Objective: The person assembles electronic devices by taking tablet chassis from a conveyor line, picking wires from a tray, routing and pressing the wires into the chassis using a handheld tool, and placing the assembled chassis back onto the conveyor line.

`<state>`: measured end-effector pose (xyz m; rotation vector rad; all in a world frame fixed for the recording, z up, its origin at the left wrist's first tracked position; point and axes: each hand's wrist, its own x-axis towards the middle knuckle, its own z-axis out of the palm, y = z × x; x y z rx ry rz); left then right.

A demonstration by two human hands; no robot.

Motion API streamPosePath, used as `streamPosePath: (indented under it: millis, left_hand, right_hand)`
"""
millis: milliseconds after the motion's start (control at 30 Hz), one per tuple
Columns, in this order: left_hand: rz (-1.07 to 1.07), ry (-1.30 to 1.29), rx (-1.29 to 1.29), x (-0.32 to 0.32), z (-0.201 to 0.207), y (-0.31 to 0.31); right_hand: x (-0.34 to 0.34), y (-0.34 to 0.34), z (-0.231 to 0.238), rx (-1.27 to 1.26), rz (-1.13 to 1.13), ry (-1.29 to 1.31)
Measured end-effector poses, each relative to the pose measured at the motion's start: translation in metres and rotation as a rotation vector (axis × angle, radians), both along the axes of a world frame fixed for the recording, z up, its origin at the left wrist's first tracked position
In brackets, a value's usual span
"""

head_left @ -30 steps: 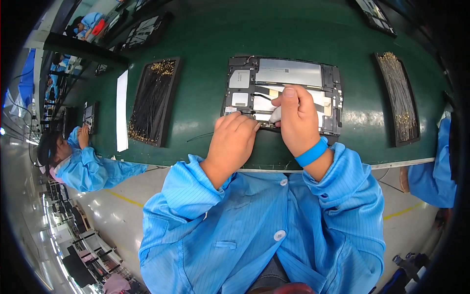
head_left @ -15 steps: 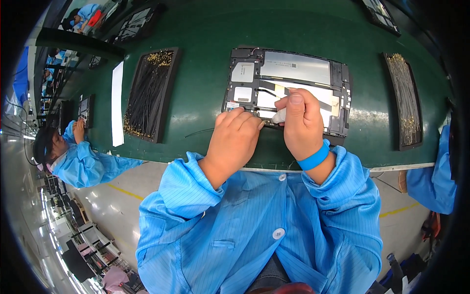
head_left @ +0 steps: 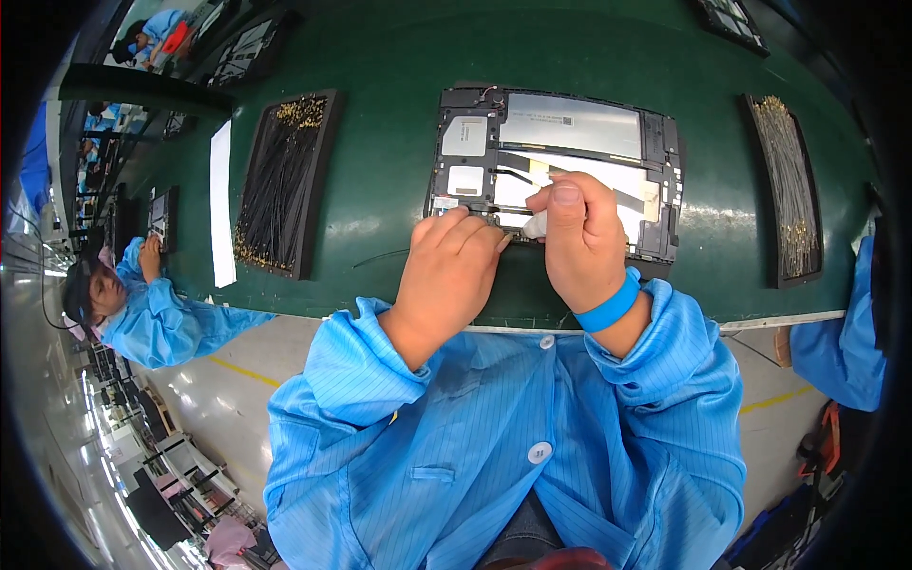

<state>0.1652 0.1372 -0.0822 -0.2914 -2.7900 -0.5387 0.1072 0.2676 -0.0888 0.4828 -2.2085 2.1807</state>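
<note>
An opened tablet-like device [head_left: 570,126] lies on the green table, its inner side with silver panels, black frame and flat ribbon strips facing up. My left hand [head_left: 446,271] rests on its near left edge, fingers bent and pressed together. From under that hand a thin black cable [head_left: 380,256] trails left onto the table; its other end is hidden. My right hand [head_left: 587,237], with a blue wristband, is closed around a small whitish tool [head_left: 535,226]. The tool's tip points at the device's near edge, close to my left fingertips; most of it is hidden in my fist.
A black tray [head_left: 321,180] of black cables with gold ends stands left, beside a white strip [head_left: 221,204]. Another tray [head_left: 810,256] with grey cables is at the right. Similar devices lie farther back. A co-worker in blue [head_left: 157,318] sits left; a blue sleeve shows at right.
The whole view has shifted slightly. Both hands stay at the device's near edge, in nearly the same grip. The co-worker at left has turned their head.
</note>
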Motion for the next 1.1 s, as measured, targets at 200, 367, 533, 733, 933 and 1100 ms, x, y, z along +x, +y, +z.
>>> streamPosePath:
  millis: [200, 367, 533, 733, 933, 1100]
  left_hand:
    - [0.005, 0.016, -0.003, 0.0006, -0.0006, -0.0003]
    - [0.004, 0.005, 0.009, 0.0011, -0.0016, -0.0019]
    - [-0.005, 0.008, 0.021, 0.0004, -0.0009, -0.0016]
    - [-0.002, 0.044, 0.006, 0.0009, -0.0026, -0.0017]
    - [-0.001, 0.032, 0.005, 0.0008, -0.0036, -0.0021]
    - [-0.004, 0.022, 0.009, -0.0005, -0.0015, -0.0014]
  right_hand:
    - [-0.0019, -0.0011, -0.0001, -0.022, -0.001, -0.064]
    - [-0.0024, -0.0021, 0.001, -0.052, 0.021, -0.1]
    - [-0.0022, -0.0023, 0.0034, -0.075, 0.01, -0.184]
    - [-0.002, -0.0035, -0.0005, -0.111, -0.025, -0.176]
    - [-0.0022, -0.0037, 0.0006, -0.094, -0.039, -0.156]
    - [-0.0026, -0.0036, -0.001, -0.108, -0.042, -0.151]
